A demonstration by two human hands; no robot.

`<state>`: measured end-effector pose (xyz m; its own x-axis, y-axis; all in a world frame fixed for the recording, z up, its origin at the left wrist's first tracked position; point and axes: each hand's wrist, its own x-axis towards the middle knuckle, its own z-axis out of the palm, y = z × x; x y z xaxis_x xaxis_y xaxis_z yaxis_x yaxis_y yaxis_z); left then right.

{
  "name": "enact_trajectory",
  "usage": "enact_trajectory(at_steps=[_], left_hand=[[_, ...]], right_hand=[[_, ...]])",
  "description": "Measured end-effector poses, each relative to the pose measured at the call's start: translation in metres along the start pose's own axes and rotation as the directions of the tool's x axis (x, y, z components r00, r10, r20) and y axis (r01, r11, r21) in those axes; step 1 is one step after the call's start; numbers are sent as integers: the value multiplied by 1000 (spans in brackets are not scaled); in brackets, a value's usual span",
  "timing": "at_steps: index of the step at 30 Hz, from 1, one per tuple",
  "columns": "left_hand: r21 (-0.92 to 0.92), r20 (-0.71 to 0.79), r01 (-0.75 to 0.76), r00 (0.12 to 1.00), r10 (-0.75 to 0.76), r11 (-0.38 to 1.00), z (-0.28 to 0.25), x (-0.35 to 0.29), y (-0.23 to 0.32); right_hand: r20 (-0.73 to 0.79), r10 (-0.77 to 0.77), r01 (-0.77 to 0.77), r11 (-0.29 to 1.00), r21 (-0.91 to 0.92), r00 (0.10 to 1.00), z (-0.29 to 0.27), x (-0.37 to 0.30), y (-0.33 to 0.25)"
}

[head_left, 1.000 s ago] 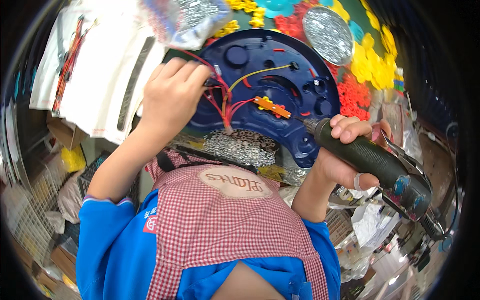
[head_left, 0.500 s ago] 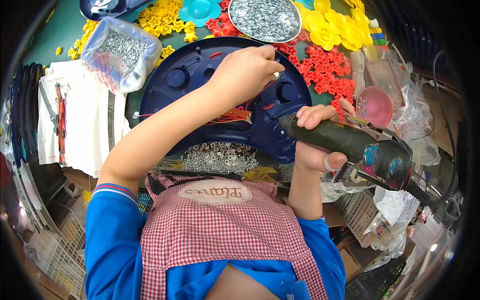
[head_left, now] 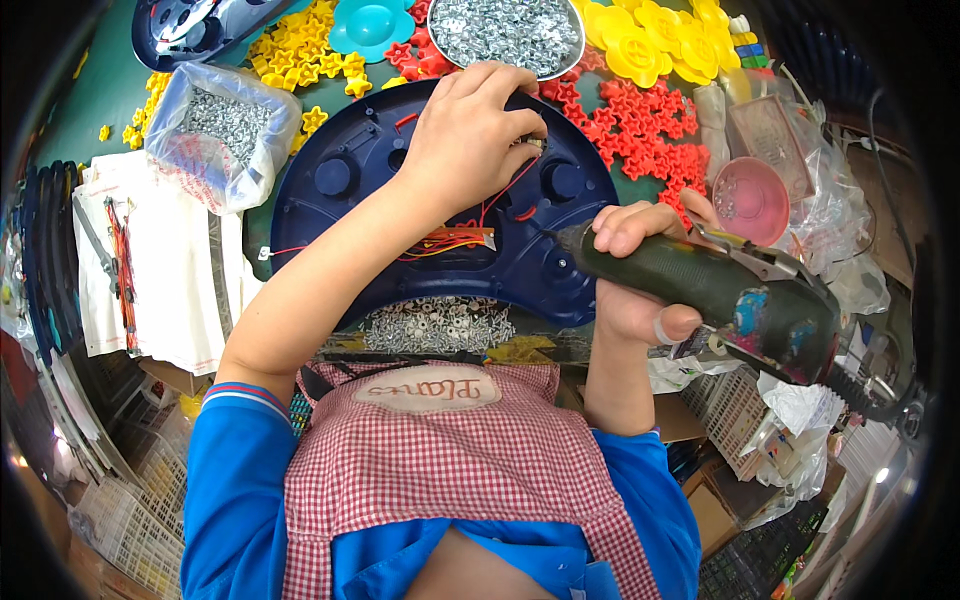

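Observation:
A dark blue curved plastic shell [head_left: 345,230] lies on the bench with its hollow side up. Over its far part, my left hand [head_left: 465,135] is bent, fingers closed around a small pale metallic part [head_left: 534,143]; its exact kind is mostly hidden. A thin red wire [head_left: 500,195] runs from near that part toward a bundle of orange and red wires [head_left: 450,243] in the shell's middle. My right hand [head_left: 640,270] is wrapped around a dark green power screwdriver [head_left: 690,280], its tip pointing left above the shell's right lobe.
Loose screws [head_left: 440,325] lie between the shell and my apron. A bagged tub of screws [head_left: 222,130] stands left, a metal bowl of small parts [head_left: 508,35] at the back. Red star pieces [head_left: 645,135], yellow flower pieces [head_left: 640,45] and a pink bowl [head_left: 750,200] are on the right.
My left hand has turned more palm-down and shifted slightly left, with the small part still at its fingertips. The screwdriver stays nearly in place in my right hand. The whole view has shifted a little.

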<state>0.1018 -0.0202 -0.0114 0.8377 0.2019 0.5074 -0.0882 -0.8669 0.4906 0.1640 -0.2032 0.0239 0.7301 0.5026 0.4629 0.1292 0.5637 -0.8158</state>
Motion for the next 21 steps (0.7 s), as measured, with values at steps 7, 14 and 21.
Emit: enact_trajectory(at_steps=[7, 14, 21], left_hand=[[206, 273, -10, 961, -48, 978, -18, 26, 4], [168, 553, 76, 818, -158, 983, -21, 29, 11], [25, 604, 238, 770, -205, 971, -14, 28, 7]], right_hand=[[0, -60, 60, 994, -88, 998, -26, 46, -8], [-50, 134, -139, 983, -117, 990, -7, 43, -1], [-25, 188, -189, 978, -90, 982, -3, 40, -2]])
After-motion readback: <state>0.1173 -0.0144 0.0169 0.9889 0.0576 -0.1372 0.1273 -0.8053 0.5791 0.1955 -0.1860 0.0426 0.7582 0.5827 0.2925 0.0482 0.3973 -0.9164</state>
